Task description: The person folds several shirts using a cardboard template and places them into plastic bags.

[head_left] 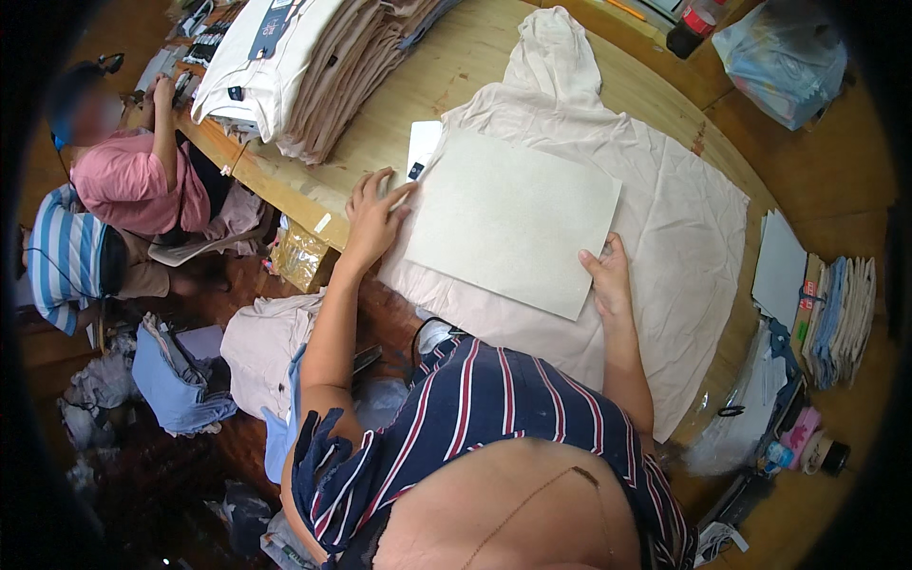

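Observation:
A pale beige garment (684, 218) lies spread and wrinkled on the wooden table, with a sleeve-like part reaching toward the far edge. On it rests a flat, light grey rectangular board (513, 218). My right hand (610, 275) grips the board's near right corner, thumb on top. My left hand (378, 217) has its fingers spread at the garment's left edge, beside the board and a small black label (416, 171). Next to that label sits a white card (425, 142), partly covered by the garment.
A tall stack of folded garments (332, 81) stands at the far left of the table (442, 66). Folded clothes (841, 318) are at the right, a dark drink bottle (692, 30) and plastic bag (784, 62) at the back right. A person in pink (142, 180) sits at the left.

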